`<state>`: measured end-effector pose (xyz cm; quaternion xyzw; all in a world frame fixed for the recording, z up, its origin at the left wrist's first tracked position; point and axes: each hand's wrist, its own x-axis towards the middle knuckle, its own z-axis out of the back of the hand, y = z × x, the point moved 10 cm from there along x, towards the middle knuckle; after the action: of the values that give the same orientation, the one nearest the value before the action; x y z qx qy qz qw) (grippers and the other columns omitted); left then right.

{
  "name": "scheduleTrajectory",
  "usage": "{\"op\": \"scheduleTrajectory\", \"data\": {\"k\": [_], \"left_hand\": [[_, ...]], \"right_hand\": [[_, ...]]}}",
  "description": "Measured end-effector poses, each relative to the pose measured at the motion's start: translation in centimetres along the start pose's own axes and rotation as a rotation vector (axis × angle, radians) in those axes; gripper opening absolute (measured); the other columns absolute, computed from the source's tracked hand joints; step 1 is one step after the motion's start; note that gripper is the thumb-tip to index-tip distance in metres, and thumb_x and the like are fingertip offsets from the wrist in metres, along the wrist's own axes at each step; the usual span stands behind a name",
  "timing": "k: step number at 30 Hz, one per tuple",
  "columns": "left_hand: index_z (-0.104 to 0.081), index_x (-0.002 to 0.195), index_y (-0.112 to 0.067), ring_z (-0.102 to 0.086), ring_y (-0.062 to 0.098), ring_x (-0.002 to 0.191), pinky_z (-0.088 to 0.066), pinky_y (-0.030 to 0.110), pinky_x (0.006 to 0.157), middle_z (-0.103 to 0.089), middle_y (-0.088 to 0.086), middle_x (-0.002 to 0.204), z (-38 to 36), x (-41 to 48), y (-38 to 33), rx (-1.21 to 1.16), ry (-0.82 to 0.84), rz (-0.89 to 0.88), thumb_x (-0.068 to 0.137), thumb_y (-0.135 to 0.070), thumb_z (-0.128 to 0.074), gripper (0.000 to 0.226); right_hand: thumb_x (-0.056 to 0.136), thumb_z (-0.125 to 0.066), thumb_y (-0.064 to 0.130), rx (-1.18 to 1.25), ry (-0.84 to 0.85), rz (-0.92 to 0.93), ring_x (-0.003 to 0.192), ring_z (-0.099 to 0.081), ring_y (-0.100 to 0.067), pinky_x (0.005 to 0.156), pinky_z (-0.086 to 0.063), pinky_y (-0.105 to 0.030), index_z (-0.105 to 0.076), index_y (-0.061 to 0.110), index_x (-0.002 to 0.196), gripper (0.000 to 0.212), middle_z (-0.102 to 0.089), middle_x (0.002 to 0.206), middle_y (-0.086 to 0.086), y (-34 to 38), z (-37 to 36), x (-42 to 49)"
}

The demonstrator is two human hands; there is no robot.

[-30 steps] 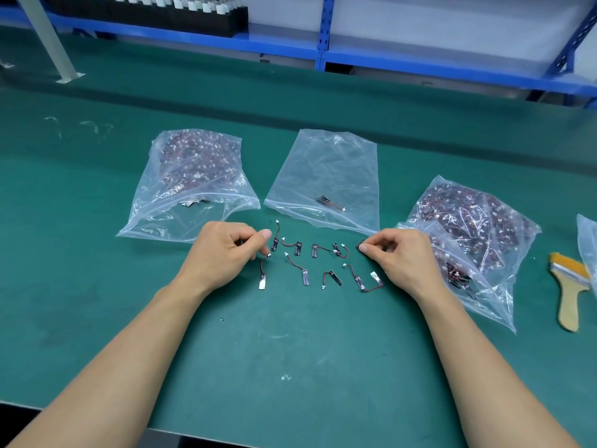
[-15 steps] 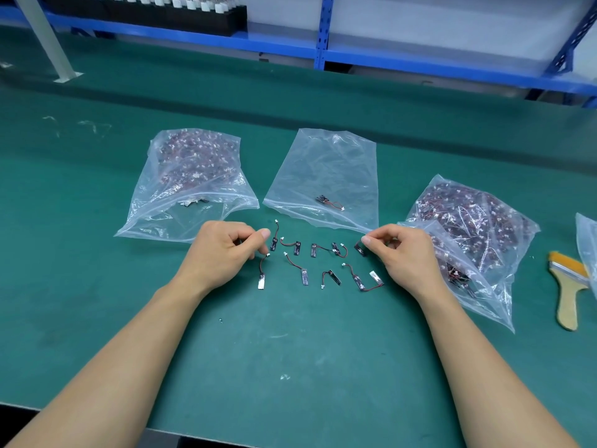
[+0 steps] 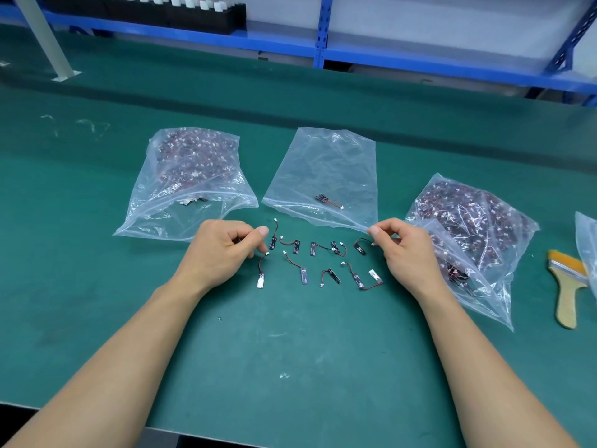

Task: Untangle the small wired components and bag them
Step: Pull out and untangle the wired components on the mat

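Several small wired components (image 3: 303, 275), dark strips with red-black leads and white plugs, lie in two rows on the green mat between my hands. My left hand (image 3: 223, 250) rests at the left end of the rows, fingers curled and thumb against forefinger; a dark bit shows between its fingers. My right hand (image 3: 403, 250) pinches the plug end of one component (image 3: 359, 247) at the right end of the upper row, beside the corner of the nearly empty middle bag (image 3: 326, 163). One component (image 3: 324, 199) lies inside that bag.
A full bag of components (image 3: 193, 169) lies at the left, and another full bag (image 3: 478, 218), its mouth open, beside my right wrist. A brush (image 3: 567, 286) and another bag's edge (image 3: 588, 240) sit at far right. Blue shelving (image 3: 323, 33) runs along the back.
My right hand has lifted slightly and drawn back toward the middle bag's corner, pulling one component's wire out with it. My left hand has stayed put.
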<state>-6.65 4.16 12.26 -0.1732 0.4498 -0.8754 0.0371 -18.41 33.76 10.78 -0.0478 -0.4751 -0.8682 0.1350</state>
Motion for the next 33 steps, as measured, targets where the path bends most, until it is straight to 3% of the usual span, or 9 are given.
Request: {"op": "scheduleTrajectory", "data": {"k": [5, 11, 15, 26, 31, 33], "left_hand": [[-0.074, 0.063, -0.026, -0.048, 0.005, 0.053, -0.031, 0.011, 0.051, -0.059, -0.012, 0.054, 0.03, -0.07, -0.09, 0.004, -0.003, -0.006, 0.095, -0.032, -0.065, 0.035], [-0.074, 0.063, -0.027, -0.045, 0.006, 0.051, -0.03, 0.012, 0.05, -0.058, -0.01, 0.055, 0.07, 0.0, 0.18, -0.007, -0.006, 0.014, 0.096, -0.031, -0.065, 0.035], [-0.074, 0.063, -0.027, -0.042, 0.006, 0.05, -0.029, 0.012, 0.048, -0.058, -0.009, 0.055, 0.09, -0.05, 0.33, -0.014, -0.006, 0.02, 0.095, -0.034, -0.065, 0.034], [-0.074, 0.065, -0.031, -0.043, 0.006, 0.051, -0.03, 0.012, 0.049, -0.059, -0.008, 0.055, 0.17, 0.05, 0.63, -0.038, -0.021, 0.021, 0.091, -0.045, -0.06, 0.032], [-0.075, 0.067, -0.031, -0.049, 0.005, 0.054, -0.032, 0.012, 0.053, -0.061, -0.008, 0.057, 0.27, 0.1, 0.64, -0.049, -0.033, 0.016, 0.093, -0.039, -0.064, 0.03], [-0.075, 0.07, -0.03, -0.053, 0.006, 0.059, -0.035, 0.015, 0.057, -0.062, -0.007, 0.062, 0.37, 0.14, 0.36, -0.051, -0.042, 0.005, 0.093, -0.035, -0.067, 0.025]], "right_hand": [[0.097, -0.064, 0.032, -0.001, 0.001, 0.008, 0.051, -0.044, -0.003, 0.057, -0.035, -0.027, -0.066, 0.027, 0.079, 0.019, -0.06, 0.069, 0.01, 0.06, -0.11, -0.01], [0.096, -0.066, 0.031, -0.002, 0.008, 0.033, 0.053, -0.047, -0.001, 0.054, -0.034, -0.013, -0.065, 0.032, 0.073, 0.023, -0.062, 0.065, 0.02, 0.47, -0.14, -0.13], [0.095, -0.068, 0.029, 0.009, 0.009, 0.046, 0.052, -0.049, 0.0, 0.054, -0.036, -0.01, -0.065, 0.033, 0.072, 0.024, -0.061, 0.063, 0.027, 0.65, -0.22, -0.14], [0.093, -0.07, 0.035, 0.025, 0.017, 0.022, 0.051, -0.041, -0.004, 0.054, -0.034, -0.017, -0.066, 0.027, 0.068, 0.026, -0.057, 0.059, 0.02, 0.37, -0.42, -0.05], [0.095, -0.066, 0.04, 0.035, 0.021, 0.011, 0.055, -0.043, -0.008, 0.058, -0.037, -0.028, -0.067, 0.021, 0.069, 0.033, -0.061, 0.065, -0.003, 0.54, -0.37, -0.26], [0.096, -0.064, 0.041, 0.029, 0.028, 0.012, 0.056, -0.044, -0.008, 0.06, -0.037, -0.03, -0.069, 0.021, 0.07, 0.034, -0.062, 0.066, -0.005, 0.68, -0.43, -0.27]]}}
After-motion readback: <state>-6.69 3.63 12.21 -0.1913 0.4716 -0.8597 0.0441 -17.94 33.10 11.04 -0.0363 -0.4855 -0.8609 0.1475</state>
